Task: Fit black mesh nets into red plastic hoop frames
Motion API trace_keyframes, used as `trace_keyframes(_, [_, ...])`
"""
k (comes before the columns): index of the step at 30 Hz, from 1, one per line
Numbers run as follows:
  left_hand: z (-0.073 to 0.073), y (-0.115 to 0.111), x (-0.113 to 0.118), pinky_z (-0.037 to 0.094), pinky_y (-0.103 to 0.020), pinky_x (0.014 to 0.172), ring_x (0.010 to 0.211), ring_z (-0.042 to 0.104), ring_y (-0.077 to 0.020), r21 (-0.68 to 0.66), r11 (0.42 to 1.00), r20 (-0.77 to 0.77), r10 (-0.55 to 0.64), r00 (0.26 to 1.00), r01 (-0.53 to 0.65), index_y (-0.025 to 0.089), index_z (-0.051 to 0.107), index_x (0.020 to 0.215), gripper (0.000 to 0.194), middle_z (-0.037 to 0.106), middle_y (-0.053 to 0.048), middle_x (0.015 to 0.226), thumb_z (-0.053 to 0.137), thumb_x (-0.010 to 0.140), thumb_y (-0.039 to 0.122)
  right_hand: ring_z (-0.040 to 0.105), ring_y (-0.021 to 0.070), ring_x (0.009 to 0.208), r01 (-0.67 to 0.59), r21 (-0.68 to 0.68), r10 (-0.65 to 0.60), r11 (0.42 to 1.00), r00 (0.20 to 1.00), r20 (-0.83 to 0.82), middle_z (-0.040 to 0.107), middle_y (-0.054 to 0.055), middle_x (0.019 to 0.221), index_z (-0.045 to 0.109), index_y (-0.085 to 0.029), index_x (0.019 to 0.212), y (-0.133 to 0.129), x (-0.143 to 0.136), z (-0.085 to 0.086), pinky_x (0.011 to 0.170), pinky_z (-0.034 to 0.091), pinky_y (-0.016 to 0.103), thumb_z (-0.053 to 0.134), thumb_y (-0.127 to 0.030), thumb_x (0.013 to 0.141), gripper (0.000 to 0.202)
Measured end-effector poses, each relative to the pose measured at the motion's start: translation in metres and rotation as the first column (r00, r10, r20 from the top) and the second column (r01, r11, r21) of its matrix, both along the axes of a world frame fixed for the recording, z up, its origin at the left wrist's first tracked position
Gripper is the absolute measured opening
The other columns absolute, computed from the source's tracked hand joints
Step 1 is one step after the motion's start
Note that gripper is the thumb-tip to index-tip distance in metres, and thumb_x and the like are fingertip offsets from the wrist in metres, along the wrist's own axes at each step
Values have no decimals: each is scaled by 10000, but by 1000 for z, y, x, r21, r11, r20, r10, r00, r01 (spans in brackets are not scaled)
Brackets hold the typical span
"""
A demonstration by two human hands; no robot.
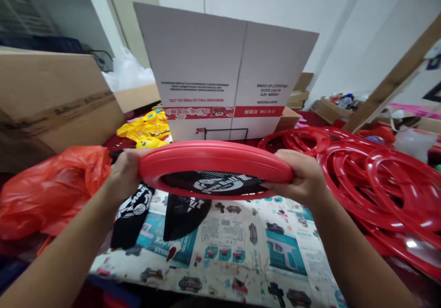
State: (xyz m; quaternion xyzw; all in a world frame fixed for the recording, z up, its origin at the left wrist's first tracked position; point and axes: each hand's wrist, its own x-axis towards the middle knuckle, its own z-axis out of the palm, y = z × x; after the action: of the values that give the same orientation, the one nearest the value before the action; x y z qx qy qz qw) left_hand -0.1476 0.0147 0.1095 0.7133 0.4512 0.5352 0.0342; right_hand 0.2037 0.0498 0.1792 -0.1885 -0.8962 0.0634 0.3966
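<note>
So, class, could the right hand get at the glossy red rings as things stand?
Probably not immediately: the right hand is occupied, gripping the red ring with black mesh showing inside. Otherwise the way looks free, as the glossy red rings lie close by.

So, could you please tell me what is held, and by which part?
The left hand and right hand hold a red ring by opposite sides of its rim.

Small workshop or packing room, can't tell which. Signs: red plastic rings (374, 165) heaped in bulk, yellow pieces (151, 123) piled loose, brown carton (48, 83) at left, stuffed orange-red bag (58, 184), toy-packaging sheet (223, 234) laid flat, white wall (344, 5).
</note>
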Motion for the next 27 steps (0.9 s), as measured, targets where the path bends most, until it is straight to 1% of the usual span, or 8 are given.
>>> trace_keyframes(3, [-5, 9, 8, 488, -273, 450, 456, 590, -167, 47, 999, 1, -7, 1000, 7, 123, 716, 722, 889, 657, -75, 541, 5, 974, 595, 545, 128, 607, 16, -48, -17, 999, 1000, -25, 596, -8, 682, 628, -179, 760, 1, 9, -8, 570, 448, 250, 781, -308, 752, 200])
trace_keyframes(7, [-7, 6, 15, 512, -280, 498, 562, 654, -193, 153, 988, -61, 7, 998, 3, 117, 728, 816, 921, 700, -102, 633, 12, 926, 686, 558, 129, 609, 51, -34, -52, 998, 999, -13, 615, 2, 704, 640, -173, 797, -4, 16, -14, 558, 461, 243, 774, -298, 753, 189])
trace_keyframes(10, [-3, -4, 20, 537, -283, 628, 727, 696, -209, 271, 962, -129, 70, 989, -33, 94, 713, 957, 751, 743, -129, 813, 254, 936, 688, 547, 121, 599, 83, -33, -83, 996, 996, -13, 601, -5, 689, 627, -179, 780, -9, 17, -15, 546, 455, 233, 764, -305, 759, 187])
trace_keyframes(13, [11, -14, 30, 502, -271, 692, 785, 678, -185, 406, 907, -124, 175, 977, -111, 96, 695, 1007, 436, 733, -111, 876, 455, 971, 458, 538, 120, 607, 100, -22, -100, 995, 994, -36, 589, -8, 686, 615, -184, 779, -16, 13, -15, 555, 451, 235, 754, -311, 767, 188])
trace_keyframes(16, [33, -22, 45, 459, -260, 651, 725, 639, -149, 524, 830, -38, 250, 968, -193, 120, 703, 889, 389, 689, -61, 759, 393, 994, 329, 515, 121, 596, 94, 12, -93, 996, 994, -54, 567, -7, 668, 581, -193, 756, -25, 5, -13, 542, 438, 241, 739, -307, 778, 196])
trace_keyframes(19, [54, -27, 54, 422, -239, 591, 628, 595, -115, 570, 789, -43, 307, 951, -229, 138, 672, 733, 337, 633, -19, 661, 430, 954, 219, 518, 135, 598, 84, 87, -79, 993, 995, -64, 572, 7, 671, 567, -201, 777, -30, -1, -14, 549, 451, 262, 717, -285, 793, 173])
trace_keyframes(23, [67, -26, 54, 423, -261, 573, 564, 569, -129, 681, 723, -261, 390, 883, -118, 171, 593, 666, 231, 627, 2, 621, 483, 863, 127, 553, 157, 621, 84, 193, -71, 978, 995, -74, 602, 27, 701, 580, -201, 855, -26, 1, -28, 568, 485, 284, 716, -221, 770, 162])
trace_keyframes(27, [63, -20, 48, 436, -275, 541, 540, 560, -154, 702, 712, -374, 384, 844, -13, 183, 576, 700, 186, 618, -7, 610, 452, 822, 116, 595, 179, 655, 109, 226, -97, 968, 993, -63, 638, 53, 747, 600, -185, 918, -17, 8, -46, 598, 518, 307, 689, -240, 772, 180])
